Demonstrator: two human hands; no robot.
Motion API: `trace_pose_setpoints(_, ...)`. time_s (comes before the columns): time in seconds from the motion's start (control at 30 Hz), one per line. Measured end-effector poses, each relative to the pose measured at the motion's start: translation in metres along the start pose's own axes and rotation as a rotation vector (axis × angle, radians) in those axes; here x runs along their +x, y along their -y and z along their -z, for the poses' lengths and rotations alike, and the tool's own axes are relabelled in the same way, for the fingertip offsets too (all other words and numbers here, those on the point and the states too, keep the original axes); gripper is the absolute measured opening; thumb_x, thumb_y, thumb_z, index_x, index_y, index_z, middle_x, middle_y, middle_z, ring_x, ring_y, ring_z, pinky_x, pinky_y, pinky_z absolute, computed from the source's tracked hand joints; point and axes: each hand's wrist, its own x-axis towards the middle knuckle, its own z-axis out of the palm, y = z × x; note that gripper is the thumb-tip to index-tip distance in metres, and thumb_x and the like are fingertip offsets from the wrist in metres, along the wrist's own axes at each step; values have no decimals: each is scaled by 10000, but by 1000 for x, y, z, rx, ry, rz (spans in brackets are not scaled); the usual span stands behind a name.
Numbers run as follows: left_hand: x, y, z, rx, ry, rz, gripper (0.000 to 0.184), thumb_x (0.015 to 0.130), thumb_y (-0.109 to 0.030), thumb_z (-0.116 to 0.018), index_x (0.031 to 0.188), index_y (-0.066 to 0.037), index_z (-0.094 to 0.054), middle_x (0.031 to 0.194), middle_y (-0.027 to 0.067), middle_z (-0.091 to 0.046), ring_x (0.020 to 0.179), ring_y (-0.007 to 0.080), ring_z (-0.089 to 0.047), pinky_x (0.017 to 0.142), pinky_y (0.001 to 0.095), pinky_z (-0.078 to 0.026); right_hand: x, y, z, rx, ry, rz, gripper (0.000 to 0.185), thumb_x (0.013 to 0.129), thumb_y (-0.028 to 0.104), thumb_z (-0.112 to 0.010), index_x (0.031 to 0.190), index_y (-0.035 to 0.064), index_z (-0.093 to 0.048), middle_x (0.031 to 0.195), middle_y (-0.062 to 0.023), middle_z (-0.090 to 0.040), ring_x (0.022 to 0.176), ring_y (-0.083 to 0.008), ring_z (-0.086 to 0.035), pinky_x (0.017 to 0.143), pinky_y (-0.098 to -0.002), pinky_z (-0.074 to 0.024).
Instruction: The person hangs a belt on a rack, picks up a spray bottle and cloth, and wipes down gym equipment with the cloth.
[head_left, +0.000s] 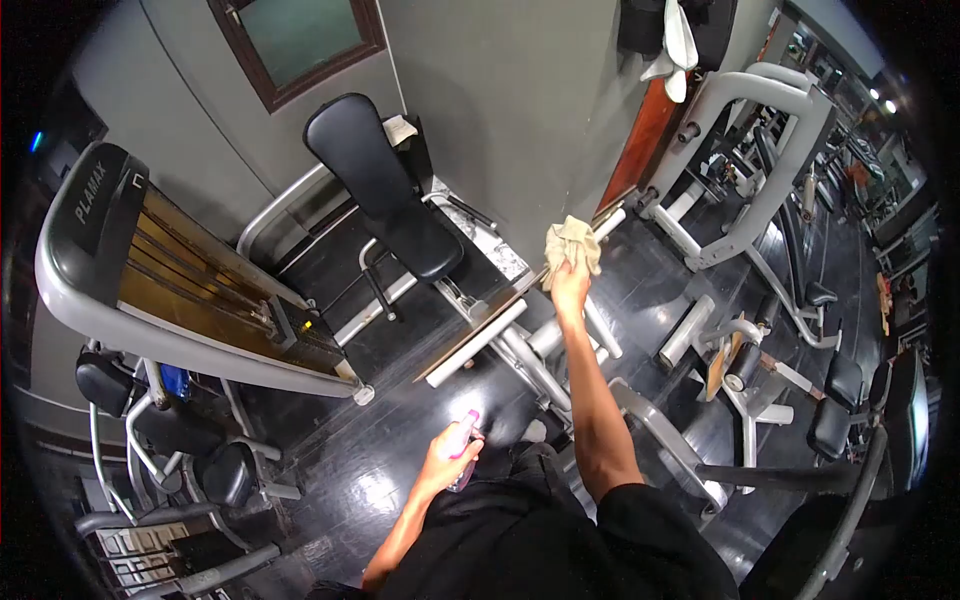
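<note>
My left hand is wrapped round a pink-topped spray bottle, held low in front of my body over the dark floor. My right arm is stretched forward, and my right hand grips a crumpled cream cloth. The cloth is at a silver bar of a machine frame beside the wall corner; whether it touches the bar I cannot tell. Below my left hand the lower part of the bottle is partly hidden by my fingers.
A weight-stack machine stands at the left, with a black padded seat behind it. Another grey frame rises at the upper right. White cloth hangs on the wall. More equipment with black pads is at the right.
</note>
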Motion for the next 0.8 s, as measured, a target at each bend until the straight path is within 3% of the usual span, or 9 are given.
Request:
trace_pose_setpoints(0.03,-3,1,7,1,11,-3,146,853,-131,-658,952,-46,-592,794,11,-621,635,75,-586,584,240,-482,-19,25,10,133,94,-126,501,864,64,-442,1364,62,-400,1077,-273,-603,993,-388,-597,865,-402,-450)
trace_pose_setpoints(0.1,-7,2,19,-20,80,59,172,845,-74,-647,991,-21,-573,863,38,-616,683,90,-590,629,247,-486,-43,-3,-15,83,-31,62,484,880,80,-455,1360,52,-403,1143,-271,-575,1031,-366,-585,890,-387,-439)
trace_pose_setpoints(0.23,-14,-11,43,58,145,31,187,840,-69,-651,1003,-22,-573,870,34,-620,678,88,-588,629,245,-487,-98,-18,-42,285,48,-93,461,910,122,-483,1351,21,-400,1202,-258,-549,1091,-359,-555,935,-362,-417)
trace_pose_setpoints(0.4,-24,-10,64,5,162,-15,181,840,-59,-646,999,-26,-568,876,31,-620,680,89,-586,629,248,-487,-179,-1,-52,300,81,-133,491,916,122,-462,1376,2,-340,1286,-277,-469,1170,-358,-495,979,-373,-376)
trace_pose_setpoints(0.6,-37,0,84,26,258,3,204,842,-52,-641,1027,-19,-562,884,38,-615,688,92,-581,638,243,-490,-240,36,-47,272,121,-77,380,917,124,-474,1291,65,-453,1109,-251,-595,1060,-375,-579,890,-398,-443)
trace_pose_setpoints(0.7,-39,7,90,37,294,12,206,839,-48,-644,1025,-13,-561,882,40,-615,687,94,-582,635,243,-488,-261,31,-47,281,242,-137,394,915,133,-486,1303,77,-450,1104,-256,-595,1067,-370,-578,896,-391,-446)
trace_pose_setpoints(0.73,-40,6,90,34,270,29,149,843,-94,-655,969,-33,-602,776,13,-613,630,69,-568,586,234,-473,-264,30,-42,296,300,-116,403,912,134,-490,1309,75,-452,1112,-253,-592,1084,-358,-571,910,-378,-437)
trace_pose_setpoints(0.8,-40,6,88,51,308,14,150,842,-94,-656,967,-34,-601,769,13,-613,627,68,-567,582,233,-471,-268,20,-38,478,406,-212,404,897,81,-473,1298,30,-465,1133,-173,-614,1071,-244,-573,912,-321,-427)
